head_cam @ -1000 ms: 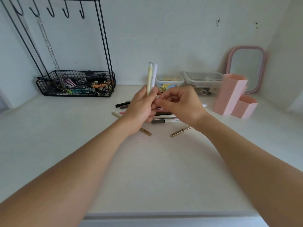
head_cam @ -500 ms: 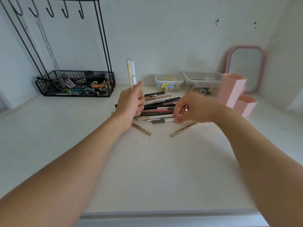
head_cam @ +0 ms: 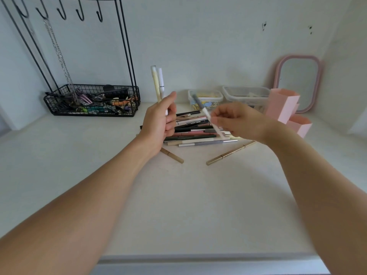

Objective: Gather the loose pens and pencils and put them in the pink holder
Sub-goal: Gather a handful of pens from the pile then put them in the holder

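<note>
My left hand [head_cam: 158, 121] grips two pale pens [head_cam: 157, 85] upright above the desk. To its right, my right hand [head_cam: 238, 121] pinches a white and grey pen [head_cam: 204, 111], blurred and slanting up to the left. Between and behind the hands lies a pile of several pens and pencils [head_cam: 193, 132]. A tan pencil [head_cam: 172, 155] and a gold pen [head_cam: 228, 154] lie apart in front of the pile. The pink holder [head_cam: 282, 107], made of tall hexagonal tubes, stands at the back right, just beyond my right hand.
A black wire basket [head_cam: 91, 101] with clips and a hook rack stands at the back left. Two clear lidded boxes [head_cam: 205, 98] sit against the wall. A pink-framed mirror [head_cam: 297, 82] leans behind the holder. The white desk [head_cam: 178, 205] ends at a front edge near me.
My right hand has lifted from the pile with a white and grey pen in its fingers. My left hand stayed up with its two pens, fingers loosened a little.
</note>
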A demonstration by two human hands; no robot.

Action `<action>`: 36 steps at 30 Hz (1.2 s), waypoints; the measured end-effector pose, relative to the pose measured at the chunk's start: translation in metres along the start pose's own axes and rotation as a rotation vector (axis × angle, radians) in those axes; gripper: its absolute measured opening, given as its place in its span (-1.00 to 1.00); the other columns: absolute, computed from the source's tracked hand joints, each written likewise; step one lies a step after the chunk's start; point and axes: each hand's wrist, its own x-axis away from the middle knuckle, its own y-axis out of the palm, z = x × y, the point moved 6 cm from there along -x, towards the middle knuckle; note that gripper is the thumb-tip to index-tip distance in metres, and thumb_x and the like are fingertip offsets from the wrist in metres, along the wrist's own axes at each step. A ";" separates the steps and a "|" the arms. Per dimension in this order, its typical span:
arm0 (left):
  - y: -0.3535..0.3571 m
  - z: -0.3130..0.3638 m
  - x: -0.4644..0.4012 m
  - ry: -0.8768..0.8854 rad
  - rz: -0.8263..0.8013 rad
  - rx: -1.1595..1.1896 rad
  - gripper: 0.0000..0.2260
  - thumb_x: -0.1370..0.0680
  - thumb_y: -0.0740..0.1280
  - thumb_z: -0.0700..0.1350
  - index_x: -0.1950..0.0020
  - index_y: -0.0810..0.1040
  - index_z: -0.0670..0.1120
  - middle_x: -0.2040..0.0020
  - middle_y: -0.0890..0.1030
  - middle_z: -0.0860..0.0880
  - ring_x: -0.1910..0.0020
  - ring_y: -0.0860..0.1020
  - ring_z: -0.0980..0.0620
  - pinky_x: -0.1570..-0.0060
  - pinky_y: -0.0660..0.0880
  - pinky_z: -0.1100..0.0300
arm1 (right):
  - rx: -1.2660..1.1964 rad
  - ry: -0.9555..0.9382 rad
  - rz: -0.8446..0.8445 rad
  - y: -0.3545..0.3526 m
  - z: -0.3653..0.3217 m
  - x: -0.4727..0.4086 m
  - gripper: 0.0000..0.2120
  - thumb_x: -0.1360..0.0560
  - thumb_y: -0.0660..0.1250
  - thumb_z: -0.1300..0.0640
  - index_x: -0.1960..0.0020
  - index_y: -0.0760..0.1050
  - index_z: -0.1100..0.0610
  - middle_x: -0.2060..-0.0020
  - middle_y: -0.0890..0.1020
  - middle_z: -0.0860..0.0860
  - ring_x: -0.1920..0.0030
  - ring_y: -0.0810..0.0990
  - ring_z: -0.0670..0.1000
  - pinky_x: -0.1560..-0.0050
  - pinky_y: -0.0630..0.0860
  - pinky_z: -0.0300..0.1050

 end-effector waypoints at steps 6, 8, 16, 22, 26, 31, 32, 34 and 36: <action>0.025 -0.006 0.010 -0.013 -0.210 -0.208 -0.77 -0.42 0.48 -0.11 0.11 0.43 -0.05 0.43 0.31 0.10 0.48 0.21 0.12 0.54 0.13 0.30 | -0.546 -0.078 -0.009 0.025 -0.025 -0.001 -0.82 -0.66 0.21 0.16 0.06 0.47 0.24 0.38 0.41 0.00 0.38 0.26 -0.05 0.42 0.19 -0.24; 0.026 -0.007 0.012 -0.029 -0.210 -0.220 -0.78 -0.47 0.44 -0.25 0.11 0.41 -0.06 0.45 0.33 0.10 0.49 0.21 0.13 0.54 0.13 0.30 | -0.539 -0.087 0.013 0.027 -0.028 -0.001 -0.83 -0.65 0.22 0.18 0.04 0.48 0.27 0.43 0.48 -0.10 0.41 0.27 -0.06 0.43 0.21 -0.25; 0.033 -0.008 0.015 -0.003 -0.270 -0.343 -0.78 -0.47 0.43 -0.30 0.15 0.52 0.02 0.47 0.36 0.08 0.50 0.27 0.13 0.47 0.11 0.27 | -0.527 -0.059 0.157 0.031 -0.028 -0.001 -0.81 -0.60 0.29 0.30 -0.06 0.53 0.46 0.51 0.57 -0.11 0.55 0.48 -0.19 0.50 0.34 -0.42; 0.035 -0.014 0.014 -0.001 -0.331 -0.377 -0.89 -0.50 0.36 -0.10 0.19 0.56 0.11 0.45 0.36 0.07 0.49 0.29 0.13 0.50 0.20 0.33 | -0.358 -0.042 0.296 0.024 -0.019 -0.005 -0.87 -0.51 0.46 0.20 0.07 0.64 0.29 0.27 0.67 0.10 0.42 0.56 -0.14 0.41 0.42 -0.39; 0.029 -0.011 0.012 0.044 -0.270 -0.380 -0.92 -0.70 0.25 -0.02 -0.04 0.43 0.00 0.41 0.34 0.06 0.45 0.41 0.09 0.55 0.28 0.27 | -0.321 -0.010 0.370 0.012 -0.012 -0.006 -0.79 -0.49 0.48 0.11 0.07 0.63 0.28 0.35 0.57 0.06 0.50 0.40 -0.17 0.47 0.34 -0.36; 0.007 -0.004 0.002 0.043 -0.083 -0.259 -0.74 -0.69 0.23 0.09 0.09 0.31 -0.04 0.42 0.29 0.06 0.50 0.19 0.09 0.56 0.11 0.26 | 0.110 0.006 0.243 -0.005 0.000 -0.005 -0.90 -0.43 0.52 0.12 0.17 0.67 0.15 0.32 0.65 0.02 0.46 0.45 -0.21 0.38 0.40 -0.40; 0.004 -0.004 0.000 0.041 -0.051 -0.239 -0.71 -0.68 0.24 0.11 0.11 0.31 -0.04 0.44 0.28 0.07 0.51 0.17 0.09 0.56 0.09 0.25 | 0.188 -0.003 0.165 -0.002 -0.001 -0.003 -0.92 -0.41 0.53 0.16 0.18 0.68 0.15 0.30 0.67 0.00 0.45 0.48 -0.24 0.35 0.38 -0.43; -0.001 -0.004 -0.002 0.027 0.004 -0.218 -0.68 -0.67 0.27 0.11 0.17 0.28 -0.01 0.45 0.25 0.07 0.51 0.14 0.09 0.54 0.06 0.24 | 0.286 -0.022 0.073 0.003 -0.002 0.000 -0.94 -0.38 0.55 0.22 0.18 0.69 0.17 0.26 0.69 -0.01 0.42 0.50 -0.31 0.33 0.36 -0.48; -0.003 -0.004 -0.003 0.006 0.035 -0.201 -0.65 -0.65 0.30 0.09 0.22 0.26 0.01 0.46 0.22 0.06 0.51 0.12 0.08 0.53 0.04 0.24 | 0.352 -0.030 0.045 0.006 -0.002 -0.001 -0.93 -0.38 0.55 0.21 0.15 0.70 0.14 0.22 0.70 -0.02 0.39 0.50 -0.36 0.32 0.36 -0.52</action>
